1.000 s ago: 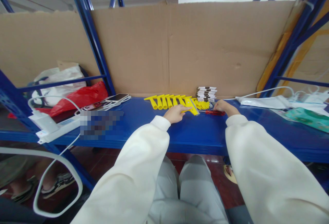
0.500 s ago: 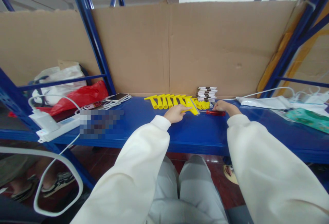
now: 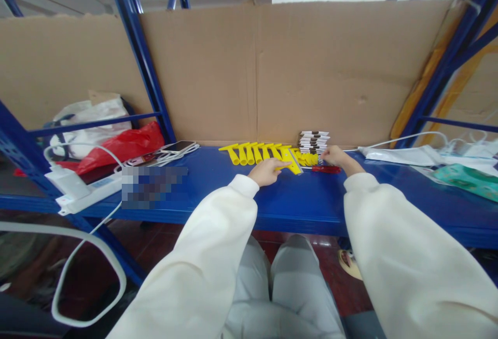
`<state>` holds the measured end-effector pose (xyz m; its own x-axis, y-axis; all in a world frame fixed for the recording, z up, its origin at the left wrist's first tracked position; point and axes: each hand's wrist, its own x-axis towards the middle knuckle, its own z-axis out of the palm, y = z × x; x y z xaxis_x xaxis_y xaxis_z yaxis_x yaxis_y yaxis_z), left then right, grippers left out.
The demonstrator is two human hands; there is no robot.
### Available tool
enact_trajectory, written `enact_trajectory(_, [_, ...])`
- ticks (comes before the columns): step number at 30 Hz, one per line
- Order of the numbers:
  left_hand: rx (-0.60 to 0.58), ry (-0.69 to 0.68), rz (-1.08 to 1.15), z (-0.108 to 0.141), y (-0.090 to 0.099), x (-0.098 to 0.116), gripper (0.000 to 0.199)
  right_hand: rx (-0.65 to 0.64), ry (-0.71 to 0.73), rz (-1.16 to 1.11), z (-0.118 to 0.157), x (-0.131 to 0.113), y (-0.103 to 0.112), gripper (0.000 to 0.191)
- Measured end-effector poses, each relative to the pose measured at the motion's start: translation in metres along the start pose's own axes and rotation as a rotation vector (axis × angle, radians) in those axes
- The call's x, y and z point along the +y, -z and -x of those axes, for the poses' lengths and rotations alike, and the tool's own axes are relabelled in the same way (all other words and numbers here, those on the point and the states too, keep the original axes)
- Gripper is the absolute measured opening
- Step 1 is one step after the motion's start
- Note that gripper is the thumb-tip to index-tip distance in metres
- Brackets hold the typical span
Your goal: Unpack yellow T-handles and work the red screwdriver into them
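Note:
My left hand is closed on a yellow scraper with a flat metal blade edge, its index finger lying along the body. My right hand pinches near a little heap of small silvery parts, just behind a screwdriver with a red handle lying on the shelf. Whatever is between those fingertips is too small to make out. Several yellow scraper handles lie in a row beyond my left hand. Small yellow pieces are heaped between the scraper and the silvery parts.
A stack of small white-and-brown packets stands against the cardboard panel. On the blue shelf's left are a phone, cables and a power strip. White packaging and a green packet lie right.
My right hand has shifted slightly back from above the red screwdriver handle to the small silvery parts. My left hand and the scraper stay in place.

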<state>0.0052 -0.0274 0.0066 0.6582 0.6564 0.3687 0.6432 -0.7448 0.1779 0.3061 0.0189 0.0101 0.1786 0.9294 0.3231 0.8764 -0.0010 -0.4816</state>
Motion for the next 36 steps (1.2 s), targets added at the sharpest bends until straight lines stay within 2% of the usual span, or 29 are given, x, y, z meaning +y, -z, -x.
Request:
enact_trajectory(2, [0.000,-0.005,-0.005,0.000,0.000,-0.001,0.050,-0.030,-0.016,-0.092,0.005,-0.012,0.003,0.015])
enact_trajectory(5, [-0.002,0.006,-0.009,-0.001,-0.001,-0.002,0.050,-0.073,0.058,-0.301,0.016,-0.035,0.001,0.014])
enact_trajectory(9, [0.002,0.012,-0.028,-0.001,-0.003,-0.004,0.049,-0.166,0.185,-0.542,0.033,-0.065,-0.012,0.017])
enact_trajectory(12, [-0.001,0.012,-0.049,-0.002,-0.004,-0.004,0.049,-0.242,0.282,-0.599,0.041,-0.078,-0.024,0.022])
enact_trajectory(17, [0.001,0.013,-0.064,-0.001,-0.002,-0.002,0.051,-0.195,0.361,-0.550,0.043,-0.078,-0.037,0.018])
enact_trajectory(24, [-0.005,0.034,-0.083,-0.002,-0.002,-0.001,0.051,-0.145,0.429,-0.422,0.043,-0.077,-0.039,0.012])
enact_trajectory(36, [-0.013,0.054,-0.112,0.000,0.000,0.000,0.052,-0.125,0.364,-0.412,0.052,-0.081,-0.040,0.009])
